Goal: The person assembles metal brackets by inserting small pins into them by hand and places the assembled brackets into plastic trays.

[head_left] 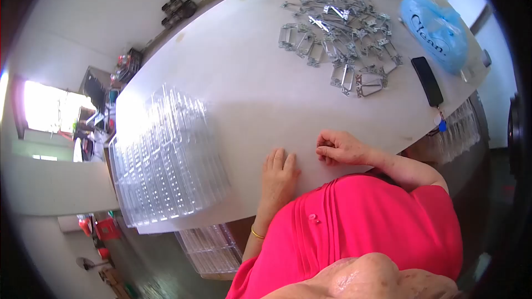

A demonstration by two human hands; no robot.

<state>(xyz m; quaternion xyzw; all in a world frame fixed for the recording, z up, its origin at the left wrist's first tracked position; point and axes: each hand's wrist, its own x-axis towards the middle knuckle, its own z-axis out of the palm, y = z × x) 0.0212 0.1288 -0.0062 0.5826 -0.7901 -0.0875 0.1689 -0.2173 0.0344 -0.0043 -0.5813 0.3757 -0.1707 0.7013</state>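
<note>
My left hand lies flat on the white table near its front edge, fingers stretched out and nothing in it. A thin gold-coloured bracelet circles that wrist. To its right, my right hand rests on the table with the fingers curled into a loose fist. Nothing shows between those fingers. Beyond both hands lies a heap of small metal brackets, apart from them. Left of my left hand stands a stack of clear plastic trays, not touched by either hand.
A blue plastic bag sits at the right edge beside a black phone. Keys with a blue tag hang near that edge. More clear trays are below the table at front left, others at the right.
</note>
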